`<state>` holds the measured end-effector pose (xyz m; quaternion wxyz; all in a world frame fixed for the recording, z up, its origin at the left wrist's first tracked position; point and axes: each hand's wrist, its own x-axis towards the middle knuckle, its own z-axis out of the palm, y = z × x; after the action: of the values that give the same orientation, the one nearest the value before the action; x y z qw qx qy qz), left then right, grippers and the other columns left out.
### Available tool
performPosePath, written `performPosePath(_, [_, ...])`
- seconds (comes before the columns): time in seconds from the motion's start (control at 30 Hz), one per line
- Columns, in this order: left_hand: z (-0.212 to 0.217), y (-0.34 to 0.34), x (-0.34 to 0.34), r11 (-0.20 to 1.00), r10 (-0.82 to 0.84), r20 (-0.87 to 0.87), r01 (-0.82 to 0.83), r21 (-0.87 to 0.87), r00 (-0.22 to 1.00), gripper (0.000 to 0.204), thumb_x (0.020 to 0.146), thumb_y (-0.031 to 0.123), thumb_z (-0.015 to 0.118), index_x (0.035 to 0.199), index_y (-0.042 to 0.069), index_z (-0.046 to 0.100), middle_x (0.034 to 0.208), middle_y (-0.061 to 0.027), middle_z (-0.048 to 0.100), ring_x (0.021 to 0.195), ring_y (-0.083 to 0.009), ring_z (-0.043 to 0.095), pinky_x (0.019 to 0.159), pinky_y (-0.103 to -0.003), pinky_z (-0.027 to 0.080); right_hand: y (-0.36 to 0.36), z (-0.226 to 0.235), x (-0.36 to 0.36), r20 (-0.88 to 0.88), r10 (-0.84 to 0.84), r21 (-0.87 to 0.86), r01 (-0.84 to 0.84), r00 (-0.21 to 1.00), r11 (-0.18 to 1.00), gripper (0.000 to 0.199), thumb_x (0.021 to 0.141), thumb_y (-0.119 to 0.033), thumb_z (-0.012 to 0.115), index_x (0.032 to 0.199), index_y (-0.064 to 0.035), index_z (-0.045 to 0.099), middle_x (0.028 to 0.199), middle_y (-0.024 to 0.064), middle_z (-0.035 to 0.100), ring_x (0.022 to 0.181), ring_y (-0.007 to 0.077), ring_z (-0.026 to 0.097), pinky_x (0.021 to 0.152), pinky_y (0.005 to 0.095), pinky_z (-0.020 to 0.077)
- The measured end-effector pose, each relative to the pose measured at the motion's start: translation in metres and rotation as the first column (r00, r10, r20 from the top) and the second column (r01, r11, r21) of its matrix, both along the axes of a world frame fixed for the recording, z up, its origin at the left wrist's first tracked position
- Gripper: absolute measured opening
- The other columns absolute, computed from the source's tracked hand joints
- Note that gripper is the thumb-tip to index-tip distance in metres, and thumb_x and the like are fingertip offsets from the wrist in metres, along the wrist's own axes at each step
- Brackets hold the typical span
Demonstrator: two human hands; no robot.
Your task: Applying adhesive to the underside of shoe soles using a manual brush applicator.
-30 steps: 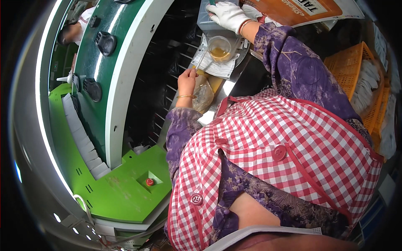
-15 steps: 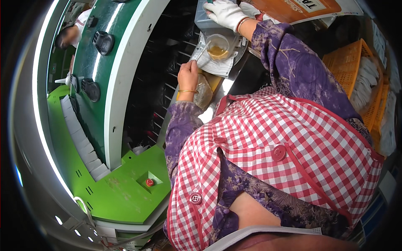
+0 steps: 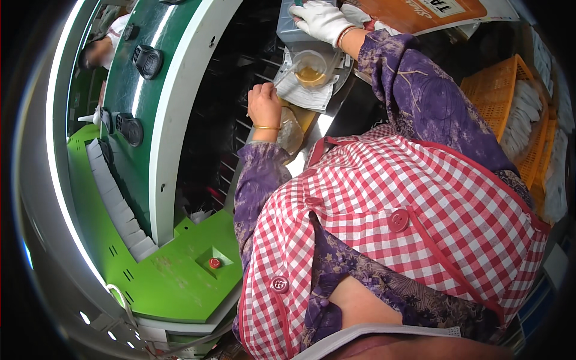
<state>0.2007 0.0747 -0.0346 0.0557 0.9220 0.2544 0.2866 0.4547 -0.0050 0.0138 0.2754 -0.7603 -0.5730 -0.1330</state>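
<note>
The left hand [image 3: 264, 105], bare and wearing a thin gold-coloured bangle [image 3: 267, 127] at the wrist, hangs in the middle of the scene with its fingers curled in; whether they grip anything I cannot tell. Just to the far right of it is a clear round plastic cup [image 3: 310, 76] with some yellow liquid in the bottom, beside a white printed paper sheet [image 3: 315, 101] that lies partly under it. Near the wrist, on its right, lies a rounded clear bag-like bundle [image 3: 292, 133], its contents too blurred to make out. The right hand [image 3: 324, 24], in a white fabric glove, is at the far edge of the scene, over a grey-blue translucent plastic box [image 3: 294, 30]; its fingers are bent around the box's far side, by a small green piece, and I cannot tell whether they grasp it. Right of this hand is an orange and white printed bag [image 3: 432, 13], and farther right stands an orange perforated plastic basket [image 3: 495, 96] with white wrapped items [image 3: 521, 123]. On the left, black moulded shoe soles [image 3: 147, 62] sit along a dark green conveyor belt [image 3: 129, 165], with a bright green machine panel [image 3: 162, 288] nearer, bearing a round red button [image 3: 215, 263].
</note>
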Motion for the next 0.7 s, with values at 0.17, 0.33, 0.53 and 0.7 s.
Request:
performPosePath(0.17, [0.015,-0.006,-0.003,0.977,0.032,-0.039,-0.040,-0.211,0.999,0.012,0.076,0.010,0.063,0.088,0.010,0.064,0.083,-0.0071,0.058,0.078,-0.0259,0.059,0.065,-0.036,0.048,-0.003,0.007,-0.002,-0.010,0.018,-0.051,-0.019,1.000,0.998,0.018,0.084,-0.026,0.049,0.091,-0.0106,0.056,0.075,0.0115,0.059,0.073,0.0296,0.058,0.066,0.0419,0.0460])
performPosePath(0.33, [0.031,-0.010,-0.006,0.927,-0.009,0.042,0.025,-0.374,0.999,0.015,0.075,0.008,0.065,0.090,0.009,0.063,0.085,-0.0072,0.059,0.076,-0.0243,0.060,0.067,-0.032,0.048,0.004,-0.006,0.003,-0.009,-0.031,0.026,0.031,0.999,0.999,0.020,0.085,-0.028,0.051,0.096,-0.0120,0.057,0.087,0.0113,0.062,0.087,0.0299,0.060,0.078,0.0403,0.0469])
performPosePath(0.53, [0.039,-0.011,-0.017,0.875,0.090,0.319,0.078,-0.478,0.943,0.016,0.078,0.006,0.067,0.093,0.004,0.063,0.085,-0.0056,0.058,0.073,-0.0154,0.057,0.067,-0.026,0.047,0.003,0.000,0.000,-0.029,-0.021,-0.015,0.021,0.999,1.000,0.020,0.083,-0.025,0.054,0.097,-0.0120,0.056,0.090,0.0100,0.062,0.087,0.0291,0.060,0.079,0.0404,0.0469])
performPosePath(0.7, [0.076,-0.033,-0.017,0.771,0.250,0.620,0.234,-0.592,0.743,0.018,0.085,0.007,0.064,0.101,0.001,0.058,0.087,-0.0005,0.057,0.074,-0.0063,0.051,0.067,-0.019,0.043,-0.008,0.009,-0.002,-0.003,0.033,-0.052,-0.033,0.999,0.998,0.018,0.084,-0.025,0.047,0.088,-0.0102,0.057,0.071,0.0123,0.059,0.068,0.0291,0.058,0.062,0.0434,0.0453])
